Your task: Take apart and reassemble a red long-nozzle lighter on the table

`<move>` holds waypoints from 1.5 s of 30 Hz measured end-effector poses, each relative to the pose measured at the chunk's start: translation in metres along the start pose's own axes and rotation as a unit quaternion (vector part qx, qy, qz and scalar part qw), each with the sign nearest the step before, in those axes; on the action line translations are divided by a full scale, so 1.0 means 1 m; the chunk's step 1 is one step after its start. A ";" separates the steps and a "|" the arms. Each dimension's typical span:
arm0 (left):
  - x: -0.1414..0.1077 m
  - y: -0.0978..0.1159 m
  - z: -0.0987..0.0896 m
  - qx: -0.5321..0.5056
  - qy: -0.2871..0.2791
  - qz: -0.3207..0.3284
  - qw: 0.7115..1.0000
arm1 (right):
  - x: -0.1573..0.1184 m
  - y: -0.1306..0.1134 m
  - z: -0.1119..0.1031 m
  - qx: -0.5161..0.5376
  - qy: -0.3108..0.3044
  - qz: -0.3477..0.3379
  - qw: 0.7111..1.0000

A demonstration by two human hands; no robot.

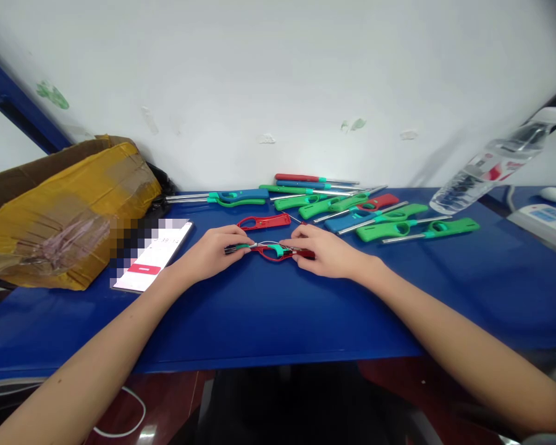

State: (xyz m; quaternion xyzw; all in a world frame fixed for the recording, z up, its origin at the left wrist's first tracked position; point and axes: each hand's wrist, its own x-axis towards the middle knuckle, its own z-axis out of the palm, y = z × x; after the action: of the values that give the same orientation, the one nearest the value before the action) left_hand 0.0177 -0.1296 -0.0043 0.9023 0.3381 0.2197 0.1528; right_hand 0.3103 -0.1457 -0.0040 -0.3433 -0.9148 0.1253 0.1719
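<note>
Between my two hands, just over the blue table, is an opened red utility lighter (269,254) with a teal trigger and a thin white wire showing. My left hand (219,250) pinches its left end, near a small teal piece. The right-hand end is gripped by the fingers of my right hand (327,250), which hide part of the red body. Right behind the hands lies a separate red handle shell half (269,221). Fingers cover the lighter's finer inner parts.
Several green lighters (375,231) lie at back right. A blue-and-green lighter pair (238,197) lies behind my left hand. On the left are a phone (148,259) and a taped carton (74,216). A water bottle (491,164) stands at right, near a white device (547,219).
</note>
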 end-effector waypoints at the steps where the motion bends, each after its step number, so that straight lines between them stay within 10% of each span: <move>1: 0.000 -0.001 0.001 0.003 0.003 0.006 1.000 | 0.000 0.000 0.000 -0.001 0.000 0.000 1.000; 23: 0.001 -0.009 0.006 0.026 0.017 0.074 0.997 | 0.000 0.002 0.002 0.006 0.005 -0.012 1.000; 45: 0.016 0.011 0.021 0.013 0.030 -0.017 0.999 | 0.000 0.001 0.003 0.001 0.015 -0.015 1.000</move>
State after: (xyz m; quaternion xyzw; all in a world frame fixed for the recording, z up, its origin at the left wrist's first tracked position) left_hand 0.0456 -0.1294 -0.0127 0.8915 0.3602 0.2394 0.1347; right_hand 0.3092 -0.1453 -0.0074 -0.3313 -0.9171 0.1179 0.1879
